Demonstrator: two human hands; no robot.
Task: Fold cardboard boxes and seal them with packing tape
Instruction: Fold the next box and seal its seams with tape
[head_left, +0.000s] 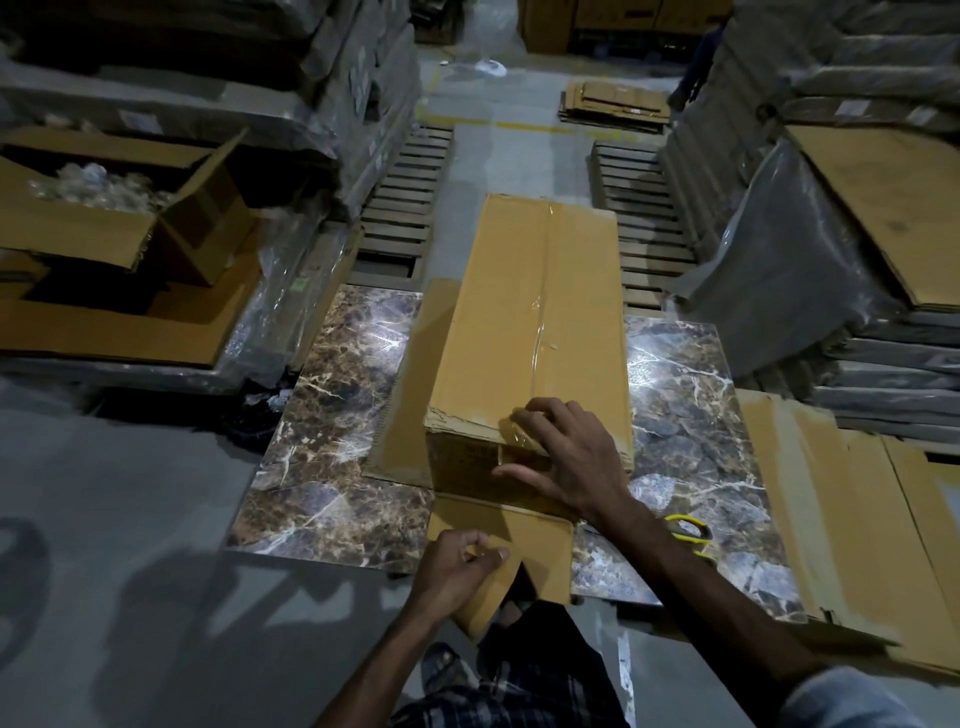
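A long cardboard box (524, 312) is laid lengthwise on a marble-patterned slab (332, 415), its far end pointing away. Clear packing tape (545, 291) is run along the top seam and wrapped over the near edge. The right hand (566, 457) is spread open on that near top edge, fingers pressed on the tape end, thumb stretched out against the end face; nothing is gripped. The near flap (540, 551), folded down toward the person, is pinched at its corner by the left hand (452, 571), fingers curled round it. Yellow-handled scissors (688, 532) are seen on the slab, partly hidden under the right forearm. Flattened cardboard (852, 519) is stacked to the right.
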